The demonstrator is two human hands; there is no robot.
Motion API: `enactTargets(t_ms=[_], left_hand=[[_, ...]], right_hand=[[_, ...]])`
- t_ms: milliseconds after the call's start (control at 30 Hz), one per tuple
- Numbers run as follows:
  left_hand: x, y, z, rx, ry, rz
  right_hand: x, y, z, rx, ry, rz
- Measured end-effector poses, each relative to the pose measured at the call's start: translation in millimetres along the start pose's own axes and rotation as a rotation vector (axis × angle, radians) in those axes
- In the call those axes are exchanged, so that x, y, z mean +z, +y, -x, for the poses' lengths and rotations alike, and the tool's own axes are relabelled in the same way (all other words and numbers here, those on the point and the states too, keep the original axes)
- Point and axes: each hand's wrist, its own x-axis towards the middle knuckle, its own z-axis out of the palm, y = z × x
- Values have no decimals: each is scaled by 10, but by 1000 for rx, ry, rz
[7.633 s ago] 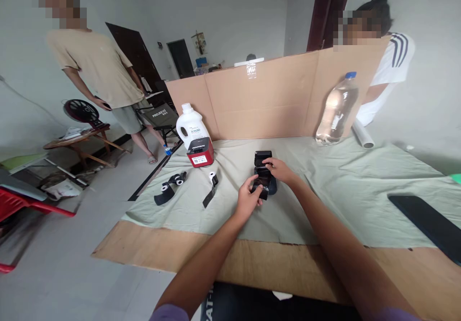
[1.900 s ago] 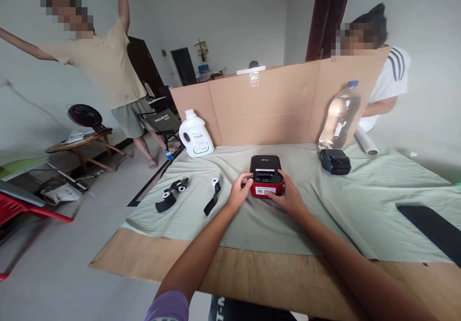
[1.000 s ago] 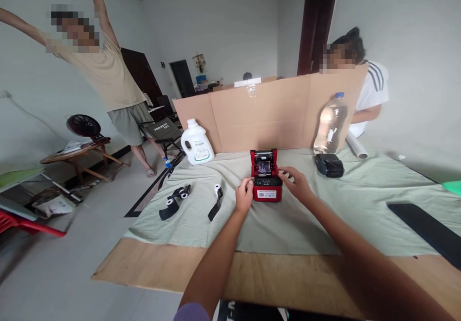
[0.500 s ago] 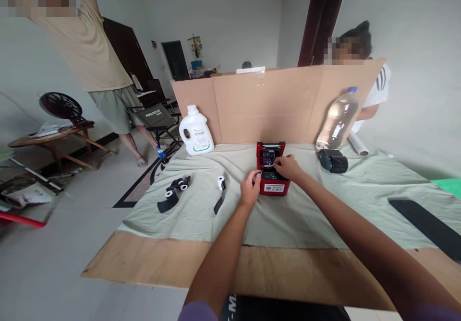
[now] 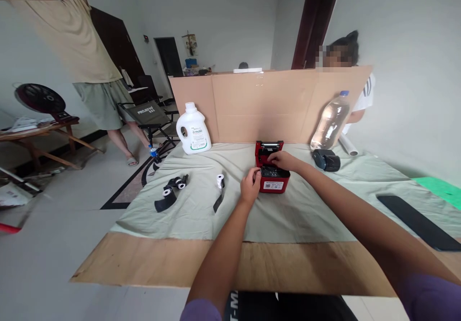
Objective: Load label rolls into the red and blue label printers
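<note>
Flanking the red printer (image 5: 272, 179) — paper rolls (image 5: 219, 181), black printer (image 5: 326, 160).

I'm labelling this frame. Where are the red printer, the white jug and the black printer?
red printer (image 5: 274, 185): head view, on its red front face.
white jug (image 5: 195, 134): head view, on its body.
black printer (image 5: 326, 160): head view, on its top.
</note>
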Motion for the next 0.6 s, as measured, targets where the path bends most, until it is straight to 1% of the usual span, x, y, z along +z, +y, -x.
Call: enactTargets(t_ms=[67, 133, 200, 267, 333, 400, 467, 533, 600], left_hand=[[-7, 9, 2, -3, -4, -9], [-14, 16, 2, -4, -13, -7], [-20, 21, -2, -1, -18, 0], [-24, 23, -8, 6, -21, 2], [-24, 21, -13, 12, -20, -1], [-19, 11, -13, 18, -18, 2], [-9, -8, -12, 16, -25, -4], [1, -29, -10, 9, -34, -15], [7, -45, -13, 9, -27, -2]], right_hand=[[14, -67, -134, -17, -91, 114], [59, -116, -251, 32, -159, 141], [107, -148, -324, 84, -201, 168], [123, -165, -330, 120, -204, 183], [84, -174, -264, 130, -161, 183], [-6, -194, -147, 123, -99, 179], [-110, -262, -25, 95, -9, 147], [-172, -429, 43, 31, 118, 70], [-141, -727, 16, -46, 234, -21]])
